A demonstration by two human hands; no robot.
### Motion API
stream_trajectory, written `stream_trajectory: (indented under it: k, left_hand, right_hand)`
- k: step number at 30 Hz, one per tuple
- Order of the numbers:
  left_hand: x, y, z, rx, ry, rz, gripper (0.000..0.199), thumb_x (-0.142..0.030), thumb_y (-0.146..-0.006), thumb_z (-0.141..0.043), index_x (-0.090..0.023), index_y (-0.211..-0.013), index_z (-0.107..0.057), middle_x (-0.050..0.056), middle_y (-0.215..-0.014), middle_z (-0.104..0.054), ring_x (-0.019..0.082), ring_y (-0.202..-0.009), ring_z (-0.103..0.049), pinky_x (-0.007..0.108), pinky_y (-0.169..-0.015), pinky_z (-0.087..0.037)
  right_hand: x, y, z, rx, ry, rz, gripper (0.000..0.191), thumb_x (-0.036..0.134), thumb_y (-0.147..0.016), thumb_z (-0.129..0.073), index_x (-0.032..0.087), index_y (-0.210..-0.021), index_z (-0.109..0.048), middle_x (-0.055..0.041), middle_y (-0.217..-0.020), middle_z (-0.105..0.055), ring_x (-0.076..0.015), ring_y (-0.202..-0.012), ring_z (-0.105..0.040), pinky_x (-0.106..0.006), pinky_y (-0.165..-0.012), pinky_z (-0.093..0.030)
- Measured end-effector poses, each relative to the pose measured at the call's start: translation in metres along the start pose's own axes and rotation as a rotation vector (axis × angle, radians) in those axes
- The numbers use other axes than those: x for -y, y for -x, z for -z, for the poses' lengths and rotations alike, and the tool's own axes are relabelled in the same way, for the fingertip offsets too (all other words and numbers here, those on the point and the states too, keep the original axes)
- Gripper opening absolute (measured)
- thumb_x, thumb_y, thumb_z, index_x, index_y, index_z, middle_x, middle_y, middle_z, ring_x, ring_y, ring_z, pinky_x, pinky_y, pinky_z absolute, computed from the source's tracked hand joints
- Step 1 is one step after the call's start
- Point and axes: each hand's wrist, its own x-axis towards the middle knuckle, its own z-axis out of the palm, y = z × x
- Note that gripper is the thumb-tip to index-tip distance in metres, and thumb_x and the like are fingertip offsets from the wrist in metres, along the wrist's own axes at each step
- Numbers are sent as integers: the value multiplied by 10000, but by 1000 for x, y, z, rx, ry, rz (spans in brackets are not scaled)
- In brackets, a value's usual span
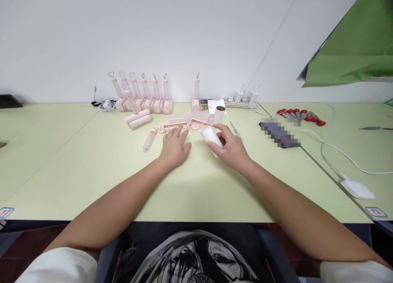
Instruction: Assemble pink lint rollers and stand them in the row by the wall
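Observation:
My right hand (231,148) is closed round a white sticky-paper roll (211,138), which it holds tilted over the table. Fingers spread and palm down, my left hand (175,147) lies with its fingertips at a pink casing half (175,126). A second pink casing piece (198,123) is between the two hands, farther back. Left of my left hand rests a clear pink handle (149,139) with a loop at its end. Behind the held roll another roll (220,113) stands upright, its brown cardboard core showing. A thin screwdriver-like tool (236,131) lies beyond my right hand.
Several pink lint rollers (147,96) stand along the wall, and one roller head (138,119) lies before them. To the right are a power strip (242,103), a blurred phone (279,133), red-handled tools (301,115) and a white charger with cable (357,189).

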Motion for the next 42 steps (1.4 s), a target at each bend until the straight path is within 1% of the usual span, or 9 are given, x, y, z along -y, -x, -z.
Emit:
stream_trajectory:
  k: [6,11,15,19,22,28,33,39,42]
  left_hand:
    - [13,-9,-10,202,-67,48,616,-424,-965,-370,-111,-1495,-360,167,-1585,-333,349,-1477,-256,567,-1141,-262]
    - [10,-6,-6,210,-57,-4,525,-342,-959,-374,-111,-1426,-436,178,-1522,-435,341,-1426,-353,551,-1108,-294]
    - [0,1,7,188,-71,-95,309,-324,-923,-454,-166,-1110,-644,143,-1213,-673,317,-1135,-594,462,-959,-411]
    - [-9,10,18,209,-91,-124,224,-311,-899,-493,-201,-864,-685,95,-895,-696,292,-915,-622,418,-821,-431]
    - [-9,13,18,208,-18,-138,226,-293,-888,-506,-221,-913,-719,86,-911,-675,272,-929,-608,384,-806,-441]
    - [-5,10,9,156,-6,-117,386,-369,-853,-583,-217,-1201,-657,104,-1157,-641,294,-1038,-568,401,-875,-448]
    - [-5,4,12,216,-76,-99,239,-251,-880,-504,-215,-1045,-674,88,-950,-683,275,-924,-595,373,-777,-432]
    - [-2,3,20,239,-17,-31,184,-290,-838,-556,-189,-922,-685,117,-881,-677,308,-891,-601,370,-710,-430]
    - [3,3,17,212,50,-24,216,-277,-807,-575,-189,-952,-708,118,-878,-688,309,-866,-620,376,-701,-435]
  right_hand:
    - [-5,0,1,-8,-6,82,633,390,-904,-520,251,-1502,-369,-49,-901,-704,-210,-681,-616,-337,-638,-480]
    - [-11,-1,-1,-18,-111,94,572,410,-916,-517,276,-1462,-413,-45,-936,-705,-210,-718,-621,-337,-655,-479]
    - [-13,-1,-3,-6,-268,40,534,422,-899,-556,296,-1399,-417,-6,-847,-677,-177,-653,-582,-306,-598,-450]
    - [-13,-2,-5,3,-448,-56,464,414,-852,-616,299,-1263,-436,30,-764,-634,-157,-619,-560,-290,-570,-452]
    - [-13,-4,-7,18,-593,-139,405,402,-809,-654,295,-1129,-430,48,-743,-614,-157,-626,-576,-288,-551,-487]
    - [-13,-9,-9,-24,-733,-221,452,374,-712,-710,281,-982,-360,51,-797,-608,-160,-672,-600,-289,-511,-539]
    - [-13,-11,-8,-65,-798,-213,461,363,-666,-739,270,-901,-353,66,-784,-556,-153,-674,-600,-305,-494,-575]
    - [-12,-11,-9,-81,-776,-185,415,417,-662,-782,223,-723,-420,66,-673,-499,-113,-588,-563,-316,-521,-599]
    - [-12,-11,-9,-99,-748,-176,454,446,-648,-810,213,-652,-420,67,-634,-469,-111,-559,-569,-301,-504,-585]
